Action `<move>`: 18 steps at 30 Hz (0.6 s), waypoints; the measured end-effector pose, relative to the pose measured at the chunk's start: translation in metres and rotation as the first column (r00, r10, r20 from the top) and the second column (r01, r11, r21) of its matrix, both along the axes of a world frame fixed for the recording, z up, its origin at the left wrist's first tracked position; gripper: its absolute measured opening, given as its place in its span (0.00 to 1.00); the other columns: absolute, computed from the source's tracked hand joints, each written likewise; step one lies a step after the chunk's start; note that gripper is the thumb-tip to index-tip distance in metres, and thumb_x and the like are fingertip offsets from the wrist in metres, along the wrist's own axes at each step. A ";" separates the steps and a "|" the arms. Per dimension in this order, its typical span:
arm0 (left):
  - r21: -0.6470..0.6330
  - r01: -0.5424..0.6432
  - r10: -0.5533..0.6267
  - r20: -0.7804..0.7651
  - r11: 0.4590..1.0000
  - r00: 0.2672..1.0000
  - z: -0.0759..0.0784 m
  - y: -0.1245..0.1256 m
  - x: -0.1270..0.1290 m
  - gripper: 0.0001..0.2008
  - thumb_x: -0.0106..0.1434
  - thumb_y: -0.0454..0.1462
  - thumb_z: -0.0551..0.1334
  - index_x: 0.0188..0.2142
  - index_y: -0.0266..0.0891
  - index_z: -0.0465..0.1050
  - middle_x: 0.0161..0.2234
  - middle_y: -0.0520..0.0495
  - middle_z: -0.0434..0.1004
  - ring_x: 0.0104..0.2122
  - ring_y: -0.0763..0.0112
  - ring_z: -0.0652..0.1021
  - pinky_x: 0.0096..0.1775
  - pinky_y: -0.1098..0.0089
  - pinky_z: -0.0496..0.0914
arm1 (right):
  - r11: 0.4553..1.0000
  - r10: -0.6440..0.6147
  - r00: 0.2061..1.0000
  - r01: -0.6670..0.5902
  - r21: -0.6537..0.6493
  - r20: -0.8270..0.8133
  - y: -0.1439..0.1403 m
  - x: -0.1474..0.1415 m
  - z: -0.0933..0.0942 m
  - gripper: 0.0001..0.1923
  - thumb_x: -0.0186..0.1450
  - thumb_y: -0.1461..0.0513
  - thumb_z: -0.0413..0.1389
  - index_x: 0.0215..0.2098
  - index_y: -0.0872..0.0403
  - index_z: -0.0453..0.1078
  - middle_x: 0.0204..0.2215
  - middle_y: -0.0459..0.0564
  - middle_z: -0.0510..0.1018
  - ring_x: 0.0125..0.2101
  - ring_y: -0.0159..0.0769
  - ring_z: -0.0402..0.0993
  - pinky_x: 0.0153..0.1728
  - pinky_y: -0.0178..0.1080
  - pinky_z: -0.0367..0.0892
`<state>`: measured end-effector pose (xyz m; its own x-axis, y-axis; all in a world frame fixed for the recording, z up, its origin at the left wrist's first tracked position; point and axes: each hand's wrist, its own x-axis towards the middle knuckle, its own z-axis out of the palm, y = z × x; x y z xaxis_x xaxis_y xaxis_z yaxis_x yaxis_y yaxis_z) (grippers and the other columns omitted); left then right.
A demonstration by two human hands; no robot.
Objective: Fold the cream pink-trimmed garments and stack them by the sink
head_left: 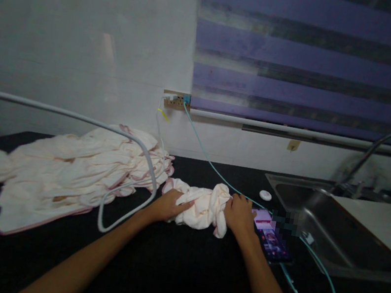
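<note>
A bunched white cloth with pinkish edging lies on the dark countertop in front of me. My left hand grips its left end, the thumb lying over the fabric. At the right end, my right hand is closed on the cloth, its fingertips partly hidden by the folds. Close to my left hand, a large heap of similar white cloth spreads over the left side of the counter, with brownish marks on it. Just right of my right hand lies a phone with its screen lit.
A thick white cable loops across the view in front of the heap. A teal cord runs from the wall outlet towards the phone. A small white round object sits near the steel sink with its curved faucet.
</note>
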<state>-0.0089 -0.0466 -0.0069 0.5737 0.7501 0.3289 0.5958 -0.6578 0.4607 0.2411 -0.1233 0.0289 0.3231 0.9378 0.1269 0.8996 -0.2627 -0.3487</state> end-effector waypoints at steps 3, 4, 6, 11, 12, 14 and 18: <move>-0.021 0.025 -0.025 0.012 0.999 1.000 0.003 -0.002 0.001 0.26 0.70 0.56 0.54 0.30 0.39 0.73 0.30 0.45 0.76 0.33 0.62 0.75 0.39 0.65 0.65 | 0.999 -0.017 1.000 0.016 -0.032 -0.019 -0.002 0.000 0.001 0.20 0.73 0.59 0.45 0.53 0.55 0.76 0.57 0.66 0.73 0.60 0.61 0.64 0.54 0.64 0.63; -0.029 0.028 -0.028 0.011 0.999 1.000 0.004 -0.002 0.001 0.25 0.70 0.56 0.54 0.30 0.39 0.73 0.30 0.45 0.76 0.33 0.62 0.75 0.38 0.65 0.65 | 0.999 -0.026 0.999 0.026 -0.035 -0.019 -0.003 0.000 0.001 0.20 0.73 0.59 0.45 0.52 0.55 0.76 0.57 0.67 0.73 0.60 0.62 0.64 0.54 0.64 0.63; -0.040 0.020 -0.020 0.002 0.999 1.000 0.004 -0.001 0.000 0.25 0.70 0.56 0.54 0.31 0.39 0.74 0.30 0.45 0.77 0.33 0.61 0.75 0.38 0.65 0.64 | 0.999 -0.041 0.999 0.040 -0.030 -0.021 -0.004 -0.001 0.001 0.20 0.73 0.59 0.45 0.52 0.55 0.77 0.57 0.67 0.72 0.60 0.63 0.64 0.53 0.65 0.63; -0.008 0.007 -0.007 0.002 1.000 1.000 0.005 0.005 -0.003 0.25 0.71 0.55 0.53 0.36 0.38 0.75 0.36 0.42 0.79 0.40 0.58 0.76 0.45 0.62 0.67 | 0.984 -0.004 0.999 0.011 0.176 -0.042 -0.003 0.003 0.003 0.20 0.74 0.58 0.45 0.52 0.55 0.76 0.54 0.65 0.73 0.57 0.58 0.66 0.57 0.61 0.62; 0.007 0.005 -0.006 0.039 1.000 0.999 0.006 0.006 -0.003 0.24 0.71 0.55 0.53 0.38 0.38 0.75 0.38 0.41 0.79 0.42 0.58 0.76 0.48 0.61 0.67 | 0.963 0.050 0.996 -0.029 0.267 -0.072 -0.002 0.004 0.004 0.21 0.74 0.58 0.44 0.53 0.56 0.75 0.53 0.64 0.73 0.56 0.54 0.67 0.58 0.57 0.62; 0.014 0.011 -0.013 0.129 1.000 0.992 0.009 0.008 -0.004 0.23 0.72 0.54 0.53 0.41 0.38 0.75 0.43 0.40 0.79 0.46 0.58 0.76 0.52 0.60 0.66 | 0.887 0.234 0.962 -0.152 0.437 -0.141 -0.002 0.003 0.005 0.21 0.75 0.56 0.43 0.55 0.56 0.72 0.53 0.61 0.73 0.55 0.47 0.69 0.59 0.48 0.63; -0.116 0.118 -0.083 0.272 0.986 0.959 0.015 0.009 -0.002 0.23 0.73 0.53 0.52 0.43 0.37 0.75 0.44 0.42 0.79 0.46 0.60 0.76 0.53 0.61 0.66 | 0.769 0.549 0.821 -0.422 0.480 -0.156 -0.004 -0.007 -0.001 0.25 0.74 0.51 0.50 0.63 0.54 0.66 0.58 0.57 0.70 0.58 0.42 0.68 0.60 0.43 0.63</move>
<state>-0.0111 -0.0374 0.0083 0.5539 0.7392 0.3831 0.3743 -0.6321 0.6784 0.2343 -0.1268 0.0277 -0.0821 0.8566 0.5094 0.7158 0.4064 -0.5679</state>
